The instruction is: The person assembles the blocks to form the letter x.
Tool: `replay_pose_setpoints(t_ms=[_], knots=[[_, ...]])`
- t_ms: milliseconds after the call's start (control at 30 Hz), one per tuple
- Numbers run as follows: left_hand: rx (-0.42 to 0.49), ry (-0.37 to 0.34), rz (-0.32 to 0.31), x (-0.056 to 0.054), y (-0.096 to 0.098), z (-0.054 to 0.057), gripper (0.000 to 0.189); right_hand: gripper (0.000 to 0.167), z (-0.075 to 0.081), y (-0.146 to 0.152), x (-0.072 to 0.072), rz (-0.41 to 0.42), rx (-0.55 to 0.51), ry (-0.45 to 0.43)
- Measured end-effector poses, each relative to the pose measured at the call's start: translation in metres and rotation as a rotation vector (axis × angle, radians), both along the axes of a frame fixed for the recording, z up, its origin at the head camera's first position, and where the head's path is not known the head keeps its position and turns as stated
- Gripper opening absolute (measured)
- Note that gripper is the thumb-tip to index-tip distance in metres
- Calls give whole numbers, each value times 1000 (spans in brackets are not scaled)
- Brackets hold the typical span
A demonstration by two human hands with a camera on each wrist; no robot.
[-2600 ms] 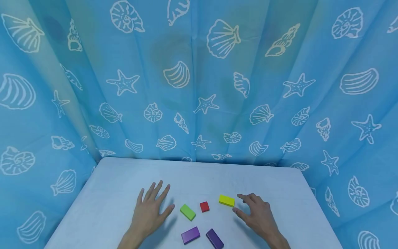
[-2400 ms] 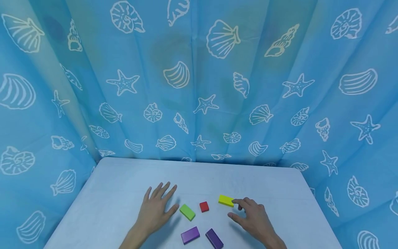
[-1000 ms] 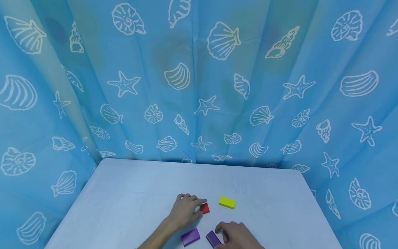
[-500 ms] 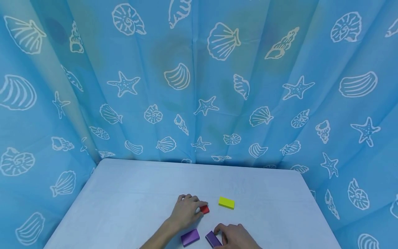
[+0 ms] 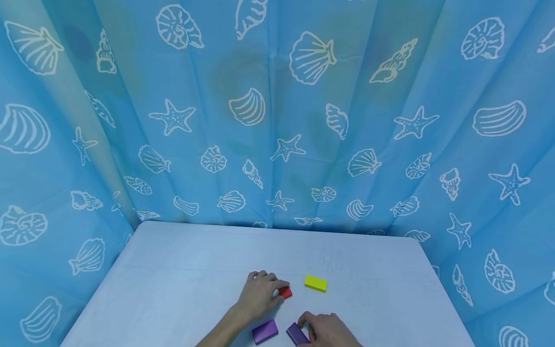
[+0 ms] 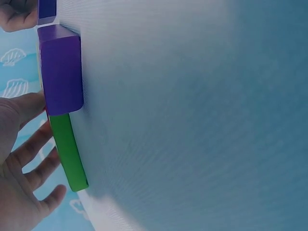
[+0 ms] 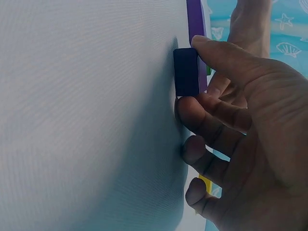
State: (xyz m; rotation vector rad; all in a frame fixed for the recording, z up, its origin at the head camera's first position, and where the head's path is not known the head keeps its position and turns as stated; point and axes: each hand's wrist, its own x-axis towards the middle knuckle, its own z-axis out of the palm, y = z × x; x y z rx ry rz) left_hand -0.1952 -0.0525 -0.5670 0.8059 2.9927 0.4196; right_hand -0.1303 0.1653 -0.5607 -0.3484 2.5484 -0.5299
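In the head view, my left hand (image 5: 257,296) pinches a small red block (image 5: 286,292) between thumb and index finger. A green block (image 6: 70,154) lies under that palm, hidden from above but plain in the left wrist view. My right hand (image 5: 330,331) grips a dark purple block (image 5: 297,333) near the front, thumb on one side and fingers on the other; the right wrist view shows the end of this dark block (image 7: 186,72) close at the tabletop. A lighter purple block (image 5: 265,332) lies between the hands, untouched.
A yellow block (image 5: 315,283) lies on the white table (image 5: 195,260), beyond my right hand. Blue curtains (image 5: 269,120) with white shell and starfish prints surround the table at the back and both sides.
My left hand has moved right, over the green block, to the red block. My right hand has left the yellow block, come nearer and taken hold of the dark purple block. Both now stay nearly still.
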Motion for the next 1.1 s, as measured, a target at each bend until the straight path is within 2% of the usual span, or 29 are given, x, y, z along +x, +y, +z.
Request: replay_pose_setpoints(t_ms=[467, 800, 1100], knots=[[1, -1, -4, 0, 1, -1, 38, 45, 3, -3, 3, -52, -56, -45], [14, -2, -1, 0, 1, -1, 39, 43, 2, -3, 2, -29, -64, -26], [13, 5, 3, -2, 1, -4, 39, 41, 3, -3, 1, -42, -56, -26]])
